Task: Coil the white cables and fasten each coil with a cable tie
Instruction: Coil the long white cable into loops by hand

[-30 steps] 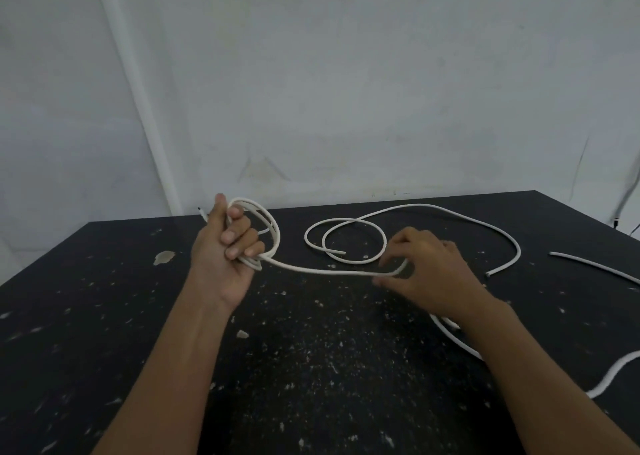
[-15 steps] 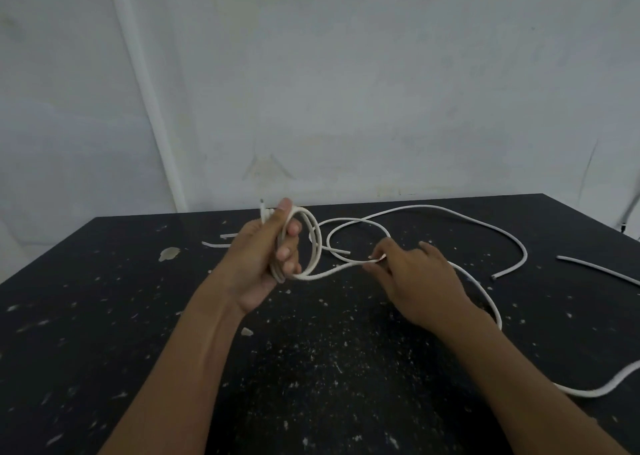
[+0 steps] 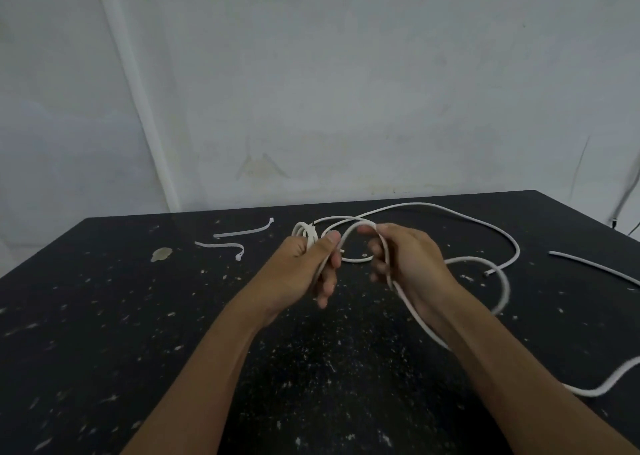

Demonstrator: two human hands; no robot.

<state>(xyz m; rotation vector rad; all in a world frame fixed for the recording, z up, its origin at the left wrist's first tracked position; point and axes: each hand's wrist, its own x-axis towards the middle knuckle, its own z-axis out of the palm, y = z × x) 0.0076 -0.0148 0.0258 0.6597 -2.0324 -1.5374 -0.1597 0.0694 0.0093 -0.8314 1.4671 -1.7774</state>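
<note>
White cable (image 3: 446, 212), thin, round and springy-looking, is partly gathered into a small coil (image 3: 304, 234) above the black table (image 3: 104, 316), its slack trailing right in loose curves. Turns could spring free if the left hand (image 3: 304, 267), fingers curled round the coil, loosens as the right hand (image 3: 405, 264), pinching a fresh loop, feeds it across. Two cable ties (image 3: 228, 241) lie well left.
</note>
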